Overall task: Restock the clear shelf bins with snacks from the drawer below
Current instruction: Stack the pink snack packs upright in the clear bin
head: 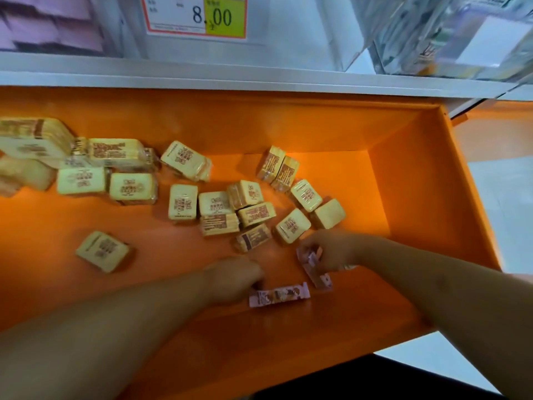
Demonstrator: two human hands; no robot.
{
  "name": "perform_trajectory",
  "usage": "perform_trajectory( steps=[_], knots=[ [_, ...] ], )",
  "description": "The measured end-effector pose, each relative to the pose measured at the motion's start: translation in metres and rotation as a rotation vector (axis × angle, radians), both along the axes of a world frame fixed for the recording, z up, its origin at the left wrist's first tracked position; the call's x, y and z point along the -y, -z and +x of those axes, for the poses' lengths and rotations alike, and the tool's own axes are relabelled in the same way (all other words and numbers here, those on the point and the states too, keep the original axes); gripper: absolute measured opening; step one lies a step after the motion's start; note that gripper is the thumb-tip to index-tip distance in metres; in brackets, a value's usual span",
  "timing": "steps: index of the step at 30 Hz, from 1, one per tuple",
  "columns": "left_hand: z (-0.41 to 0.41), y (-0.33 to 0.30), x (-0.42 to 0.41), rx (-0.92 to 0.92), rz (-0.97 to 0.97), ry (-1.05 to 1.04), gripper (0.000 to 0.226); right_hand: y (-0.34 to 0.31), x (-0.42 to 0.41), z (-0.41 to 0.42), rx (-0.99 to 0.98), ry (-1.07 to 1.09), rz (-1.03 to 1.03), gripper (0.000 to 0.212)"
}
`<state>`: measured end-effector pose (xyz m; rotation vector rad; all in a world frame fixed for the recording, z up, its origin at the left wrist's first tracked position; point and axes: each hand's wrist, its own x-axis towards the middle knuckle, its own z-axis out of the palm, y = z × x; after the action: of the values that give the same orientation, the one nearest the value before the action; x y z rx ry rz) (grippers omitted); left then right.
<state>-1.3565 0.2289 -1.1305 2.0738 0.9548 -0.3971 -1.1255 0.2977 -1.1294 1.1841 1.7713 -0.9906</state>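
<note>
Head view looks down into an open orange drawer point(403, 174) pulled out beneath a grey shelf edge point(230, 77). Both bare forearms reach into the drawer's near right part.

Left hand point(233, 280) lies knuckles-up on the drawer floor, fingers curled down at the left end of a pink snack bar point(279, 294) that lies flat and roughly crosswise; the fingertips touch or pinch that end, but the blur hides how firm the hold is. Right hand point(331, 251) sits just right of and a little beyond it, fingers curled round a small bunch of pink wrapped bars point(313, 268) that stick out from under the palm toward the near side. The loose bar lies between the two hands, just beside the lower end of the held bunch.

Beyond the hands, a scatter of cream-yellow snack packs point(253, 212) with brown print covers the middle of the drawer floor, some flat, some on edge, the nearest ones just beyond the right hand's knuckles. More of the same packs are piled at the far left point(115, 168), and a single pack point(102, 251) lies apart, left of the left forearm.

Above the shelf edge stand clear bins point(432, 39) holding blurred packets, and a price label point(197, 15) reading 8.00 hangs on the bin front at top centre.
</note>
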Motion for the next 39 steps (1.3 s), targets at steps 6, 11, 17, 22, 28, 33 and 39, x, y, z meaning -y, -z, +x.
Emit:
perform_trajectory(
  steps=[6, 11, 17, 22, 28, 33, 39],
  knots=[
    [-0.013, 0.038, 0.017, -0.041, -0.022, 0.002, 0.037, -0.002, 0.008, -0.015, -0.043, 0.117, -0.098, 0.049],
    [-0.016, 0.056, 0.025, 0.042, 0.015, 0.012, 0.052, -0.001, 0.017, -0.032, -0.134, 0.289, -0.172, 0.055],
    [-0.038, 0.051, 0.031, 0.063, 0.053, -0.014, 0.025, -0.017, 0.019, -0.050, -0.258, 0.483, -0.273, 0.038],
    [-0.077, 0.007, 0.035, 0.043, 0.005, -0.206, 0.022, -0.050, 0.021, -0.068, -0.371, 0.491, -0.234, 0.025],
    [-0.118, -0.085, 0.038, 0.185, -0.063, -0.681, 0.043, -0.131, 0.016, -0.115, -0.590, 0.522, -0.068, 0.037],
    [-0.154, -0.171, 0.048, 0.385, -0.042, -0.951, 0.031, -0.222, 0.037, -0.158, -0.852, 0.605, 0.104, 0.063],
    [-0.189, -0.263, 0.080, 0.685, -0.060, -1.246, 0.029, -0.298, 0.077, -0.195, -1.091, 0.666, 0.227, 0.040]
  ],
)
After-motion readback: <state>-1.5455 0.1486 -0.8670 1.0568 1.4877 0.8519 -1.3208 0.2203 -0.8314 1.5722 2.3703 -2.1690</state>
